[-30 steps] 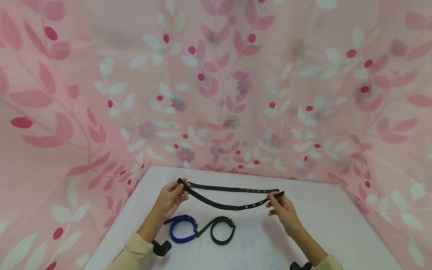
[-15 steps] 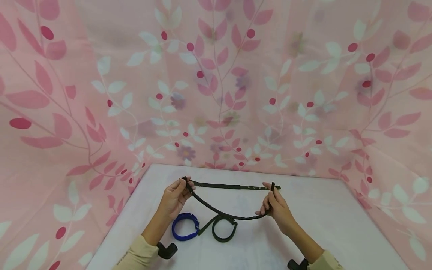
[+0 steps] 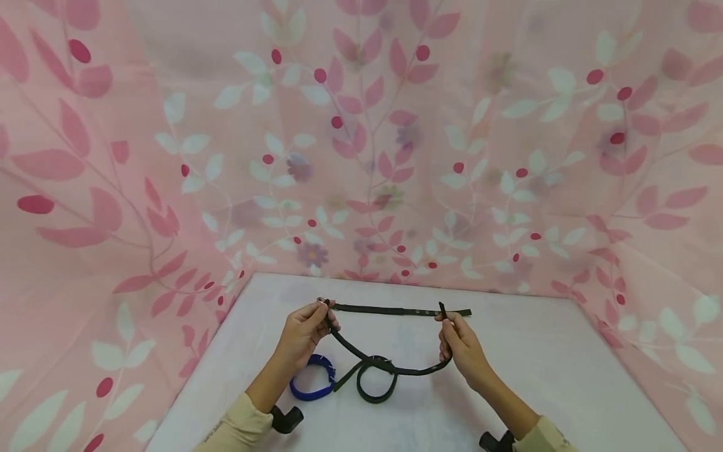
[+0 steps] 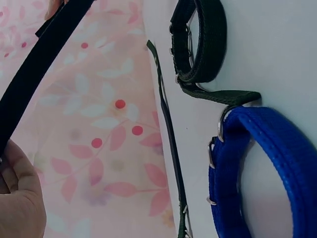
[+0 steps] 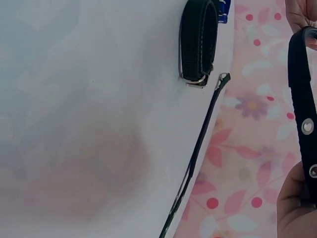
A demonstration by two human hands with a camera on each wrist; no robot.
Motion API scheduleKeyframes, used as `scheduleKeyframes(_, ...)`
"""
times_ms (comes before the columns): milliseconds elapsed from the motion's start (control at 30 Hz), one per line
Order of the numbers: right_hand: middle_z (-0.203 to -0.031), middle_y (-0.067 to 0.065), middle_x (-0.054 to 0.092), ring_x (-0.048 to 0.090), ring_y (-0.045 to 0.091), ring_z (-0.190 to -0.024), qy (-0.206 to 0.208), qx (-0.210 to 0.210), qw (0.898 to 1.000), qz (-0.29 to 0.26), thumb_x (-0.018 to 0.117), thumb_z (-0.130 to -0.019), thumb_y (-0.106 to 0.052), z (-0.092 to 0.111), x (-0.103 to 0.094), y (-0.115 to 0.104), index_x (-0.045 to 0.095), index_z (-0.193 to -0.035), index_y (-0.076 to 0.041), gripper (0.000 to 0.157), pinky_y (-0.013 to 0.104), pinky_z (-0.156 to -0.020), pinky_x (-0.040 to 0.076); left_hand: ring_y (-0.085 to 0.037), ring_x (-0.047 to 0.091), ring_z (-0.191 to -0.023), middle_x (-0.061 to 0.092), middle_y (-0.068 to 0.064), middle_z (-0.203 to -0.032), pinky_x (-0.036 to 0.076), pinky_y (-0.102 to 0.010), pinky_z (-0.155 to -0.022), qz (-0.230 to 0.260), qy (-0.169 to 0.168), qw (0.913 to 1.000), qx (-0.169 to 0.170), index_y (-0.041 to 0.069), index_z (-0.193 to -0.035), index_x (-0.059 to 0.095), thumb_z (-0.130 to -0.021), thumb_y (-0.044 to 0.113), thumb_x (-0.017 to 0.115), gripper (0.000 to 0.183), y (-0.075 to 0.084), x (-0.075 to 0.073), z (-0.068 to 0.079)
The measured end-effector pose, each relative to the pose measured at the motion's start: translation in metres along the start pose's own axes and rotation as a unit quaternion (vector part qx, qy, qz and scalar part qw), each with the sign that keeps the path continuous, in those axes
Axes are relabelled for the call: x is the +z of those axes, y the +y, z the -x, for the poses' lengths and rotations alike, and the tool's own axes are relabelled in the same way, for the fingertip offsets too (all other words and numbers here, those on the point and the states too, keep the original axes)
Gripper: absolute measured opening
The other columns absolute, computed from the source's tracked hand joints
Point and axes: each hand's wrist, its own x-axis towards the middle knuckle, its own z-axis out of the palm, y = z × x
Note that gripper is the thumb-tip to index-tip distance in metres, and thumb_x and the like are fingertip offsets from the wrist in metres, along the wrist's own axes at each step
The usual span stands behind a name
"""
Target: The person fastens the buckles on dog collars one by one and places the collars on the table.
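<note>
A dark collar [image 3: 420, 372] with metal eyelets hangs in a U between the two hands, above the white table. My left hand [image 3: 302, 329] pinches its buckle end between thumb and fingers. Its other end is gripped by my right hand [image 3: 463, 348], with the tip poking up past the thumb. In the right wrist view the eyelets of this collar [image 5: 299, 94] face the camera. Beneath and behind the sag, a dark green collar [image 3: 375, 400] stands buckled in a ring, its loose tail slanting left. A blue buckled collar [image 3: 309, 397] sits left of it, partly behind my left forearm.
Another dark collar [image 3: 373, 309] lies stretched straight across the back of the white table [image 3: 536, 351], its right end passing behind my right fingers. Pink leaf-patterned cloth [image 3: 361, 157] encloses the back and sides. Black mounts [image 3: 287, 419] sit at both wrists.
Both hands have come closer together, the left shifting right and the right shifting left. The held collar now sags lower, overlapping the green ring, and its right tip has turned upward.
</note>
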Motion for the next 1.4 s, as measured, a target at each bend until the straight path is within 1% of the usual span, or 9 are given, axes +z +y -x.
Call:
scheduleKeyframes(167, -0.069, 0.004, 0.041, 0.046, 0.012, -0.054, 0.033, 0.009, 0.999, 0.023, 0.046, -0.106, -0.022, 0.000, 0.002, -0.006, 0.053, -0.128, 0.000, 0.031, 0.033, -0.056, 0.055, -0.011, 0.066, -0.072, 0.068, 0.000, -0.082, 0.058, -0.026, -0.077, -0.012, 0.016, 0.9998, 0.003, 0.013, -0.100, 0.075, -0.100, 0.012, 0.057, 0.018, 0.001, 0.006, -0.002)
scheduleKeyframes(333, -0.069, 0.003, 0.034, 0.036, 0.020, -0.057, 0.036, 0.008, 0.999, 0.005, 0.042, -0.107, -0.016, 0.000, 0.002, -0.011, 0.053, -0.129, 0.007, 0.034, 0.029, -0.056, 0.047, -0.011, 0.065, -0.073, 0.068, 0.000, -0.086, 0.057, -0.024, -0.078, -0.017, 0.030, 0.9994, -0.009, 0.013, -0.103, 0.075, -0.099, 0.014, 0.060, 0.016, 0.003, 0.009, -0.003)
scheduleKeyframes(467, -0.071, 0.003, 0.037, 0.037, 0.020, -0.060, 0.028, 0.005, 1.000, 0.003, 0.043, -0.106, -0.012, -0.001, 0.002, -0.015, 0.053, -0.130, 0.011, 0.035, 0.029, -0.057, 0.043, -0.012, 0.064, -0.073, 0.068, -0.002, -0.092, 0.057, -0.025, -0.078, -0.032, 0.041, 0.9985, -0.018, 0.001, -0.115, 0.071, -0.097, 0.011, 0.062, 0.022, 0.004, 0.011, -0.004)
scheduleKeyframes(600, -0.076, 0.002, 0.045, 0.043, 0.011, -0.064, 0.016, 0.010, 1.000, 0.025, 0.049, -0.104, -0.012, -0.002, 0.005, -0.018, 0.055, -0.128, 0.010, 0.033, 0.025, -0.058, 0.042, -0.012, 0.062, -0.073, 0.068, -0.001, -0.094, 0.057, -0.025, -0.076, -0.066, 0.022, 0.9973, -0.025, -0.014, -0.131, 0.054, -0.097, 0.007, 0.062, 0.041, 0.003, 0.013, -0.004)
scheduleKeyframes(667, -0.077, 0.003, 0.049, 0.046, 0.009, -0.066, 0.016, 0.018, 0.999, 0.034, 0.052, -0.102, -0.011, -0.002, 0.006, -0.019, 0.056, -0.125, 0.007, 0.029, 0.024, -0.058, 0.042, -0.011, 0.061, -0.073, 0.067, 0.000, -0.092, 0.057, -0.025, -0.077, -0.081, 0.008, 0.9963, -0.027, -0.017, -0.133, 0.049, -0.097, 0.008, 0.062, 0.046, 0.002, 0.015, -0.005)
scheduleKeyframes(767, -0.077, 0.005, 0.053, 0.049, 0.009, -0.067, 0.015, 0.023, 0.999, 0.039, 0.055, -0.101, -0.010, -0.002, 0.009, -0.020, 0.054, -0.120, 0.006, 0.025, 0.023, -0.059, 0.044, -0.010, 0.060, -0.072, 0.065, 0.000, -0.086, 0.058, -0.025, -0.076, -0.093, -0.001, 0.9952, -0.029, -0.016, -0.133, 0.050, -0.097, 0.010, 0.062, 0.046, 0.002, 0.018, -0.005)
scheduleKeyframes(967, -0.079, 0.008, 0.055, 0.050, 0.012, -0.066, 0.008, 0.004, 0.999, 0.051, 0.058, -0.099, -0.011, -0.005, 0.016, -0.020, 0.055, -0.120, 0.004, 0.026, 0.023, -0.059, 0.046, -0.009, 0.057, -0.069, 0.062, 0.001, -0.082, 0.057, -0.025, -0.071, -0.107, -0.009, 0.9935, -0.037, -0.015, -0.130, 0.054, -0.096, 0.012, 0.065, 0.045, -0.002, 0.023, -0.008)
scheduleKeyframes(1167, -0.080, 0.009, 0.057, 0.051, 0.013, -0.064, 0.002, -0.013, 0.997, 0.074, 0.061, -0.098, -0.010, -0.009, 0.027, -0.021, 0.059, -0.118, -0.001, 0.022, 0.024, -0.058, 0.047, -0.008, 0.053, -0.066, 0.060, 0.003, -0.073, 0.052, -0.022, -0.063, -0.136, -0.035, 0.9899, -0.022, -0.012, -0.128, 0.058, -0.096, 0.013, 0.064, 0.041, -0.007, 0.028, -0.010)
scheduleKeyframes(1400, -0.082, 0.014, 0.060, 0.055, 0.011, -0.067, -0.018, -0.056, 0.994, 0.087, 0.062, -0.097, -0.010, -0.014, 0.045, -0.022, 0.063, -0.117, -0.004, 0.021, 0.023, -0.059, 0.046, -0.009, 0.048, -0.067, 0.065, 0.006, -0.084, 0.046, -0.020, -0.061, -0.162, -0.056, 0.9851, -0.004, -0.005, -0.128, 0.062, -0.096, 0.015, 0.064, 0.038, -0.013, 0.039, -0.013)
